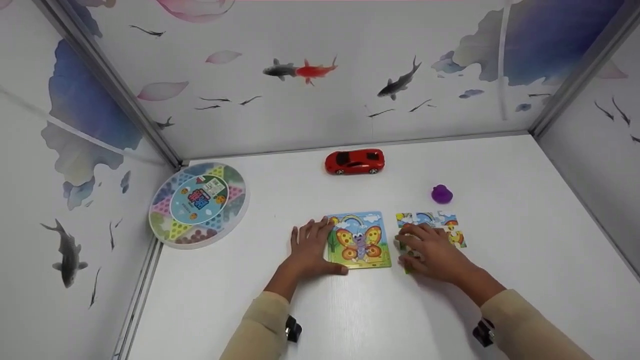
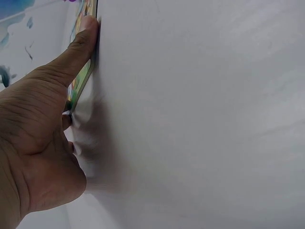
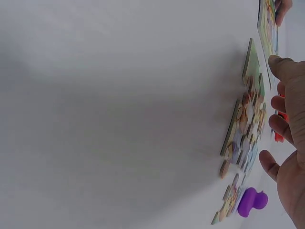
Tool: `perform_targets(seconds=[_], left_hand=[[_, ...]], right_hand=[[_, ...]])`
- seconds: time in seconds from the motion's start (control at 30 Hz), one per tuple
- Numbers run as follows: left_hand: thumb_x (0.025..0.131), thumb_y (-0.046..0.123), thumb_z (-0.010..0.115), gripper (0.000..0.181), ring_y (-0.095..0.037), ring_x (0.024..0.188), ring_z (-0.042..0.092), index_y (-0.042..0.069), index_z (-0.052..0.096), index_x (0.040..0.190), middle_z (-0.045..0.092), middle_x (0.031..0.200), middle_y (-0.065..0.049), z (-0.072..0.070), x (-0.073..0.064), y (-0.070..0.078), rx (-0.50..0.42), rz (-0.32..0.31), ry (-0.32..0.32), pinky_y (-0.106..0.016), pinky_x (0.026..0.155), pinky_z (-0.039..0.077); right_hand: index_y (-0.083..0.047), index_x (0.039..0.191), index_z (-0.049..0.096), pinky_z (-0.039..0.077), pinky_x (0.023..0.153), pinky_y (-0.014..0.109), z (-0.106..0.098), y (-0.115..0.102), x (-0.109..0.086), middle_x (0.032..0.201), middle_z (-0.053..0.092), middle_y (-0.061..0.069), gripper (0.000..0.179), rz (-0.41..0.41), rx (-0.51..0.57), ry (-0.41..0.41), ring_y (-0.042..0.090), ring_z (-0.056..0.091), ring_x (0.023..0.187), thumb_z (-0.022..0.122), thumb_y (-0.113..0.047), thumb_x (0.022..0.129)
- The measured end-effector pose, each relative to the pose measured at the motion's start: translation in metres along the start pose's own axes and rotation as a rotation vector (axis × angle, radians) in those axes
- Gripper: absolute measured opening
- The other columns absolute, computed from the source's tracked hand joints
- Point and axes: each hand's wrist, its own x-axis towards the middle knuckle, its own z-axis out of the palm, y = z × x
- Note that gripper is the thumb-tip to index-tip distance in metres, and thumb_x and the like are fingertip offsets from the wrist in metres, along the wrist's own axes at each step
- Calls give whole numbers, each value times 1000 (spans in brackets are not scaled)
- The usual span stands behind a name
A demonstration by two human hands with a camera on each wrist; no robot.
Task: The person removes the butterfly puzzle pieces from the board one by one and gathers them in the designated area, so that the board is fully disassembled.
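A square puzzle board [image 1: 361, 246] with a butterfly picture lies flat on the table. My left hand [image 1: 311, 251] is at its left side, fingers spread along the left edge. The straight left thumb [image 2: 78, 50] touches the board's near edge. My right hand [image 1: 440, 256] is over a cluster of loose jigsaw pieces [image 1: 457, 236] just right of the board, and hides part of them. In the right wrist view its fingers [image 3: 281, 126] are apart, loosely bent, with nothing between them. The pieces [image 3: 231, 131] lie flat below that hand, some overlapping or interlocked.
Behind the board stands a red toy car [image 1: 355, 162]. A small purple duck-shaped toy [image 1: 442, 194] sits beyond the pieces. At the left lies a round Chinese checkers set [image 1: 234, 200], against the side wall. Printed panels [image 1: 320, 115] enclose the white table [image 1: 360, 320] at the back and sides.
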Motion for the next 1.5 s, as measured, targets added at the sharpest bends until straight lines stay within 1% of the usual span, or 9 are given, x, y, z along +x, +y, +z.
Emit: perform_targets(seconds=[0.27,0.53,0.6,0.8,1.0,1.17,1.23,1.37,1.5], left_hand=[[78,61,96,123,-37,173,10,21,32,175,20,187,-2,-2,-1,1,-14,-1,1,-69,138,-2],[78,63,95,124,-36,173,10,22,30,176,20,187,-1,-5,-1,2,6,-4,-7,-68,138,-2],[79,63,95,123,-37,173,11,22,31,175,20,186,-2,-5,-2,3,3,-2,-5,-69,138,-1],[78,64,94,124,-37,173,11,22,31,176,21,186,-2,-3,-2,2,7,-1,-5,-70,138,-1],[78,65,94,124,-37,173,12,21,31,176,21,187,-3,-1,-1,2,6,3,-6,-70,137,0],[78,64,94,124,-37,173,12,20,31,176,21,186,-3,-3,-1,2,3,3,-6,-70,137,1],[78,63,94,124,-37,173,12,20,31,176,21,186,-3,-3,0,2,1,2,-5,-70,137,1],[78,64,94,125,-36,173,12,21,30,176,21,186,-2,-3,0,1,8,2,-5,-70,137,0],[79,66,93,125,-36,173,11,22,29,176,20,187,-2,-1,0,-1,20,-1,-13,-69,138,0]], right_hand=[[-19,146,72,46,118,74,8,-21,24,150,64,5,49,-23,33,-54,34,55,141,80,-41,103],[-18,150,69,45,119,70,16,-36,38,153,63,7,51,-53,-6,-113,34,56,140,74,-44,106],[-18,151,68,44,120,71,18,-38,40,154,62,7,52,-55,2,-119,34,57,140,73,-44,107],[-19,151,67,44,115,74,21,-43,43,154,62,5,50,-77,34,-106,35,57,138,73,-43,107],[-21,148,71,47,111,67,24,-46,43,147,63,1,44,-93,43,-97,29,56,132,74,-39,107],[-19,139,75,48,100,60,26,-48,43,136,64,3,35,-131,28,-59,26,55,120,76,-33,107],[-19,137,76,49,100,60,26,-48,43,133,64,3,32,-137,28,-47,25,55,118,75,-32,107],[-19,136,76,49,98,60,29,-47,42,134,63,5,31,-137,50,-24,26,55,119,76,-30,107],[-21,136,77,46,97,59,31,-47,40,135,62,7,32,-111,77,-5,27,55,120,78,-30,105]])
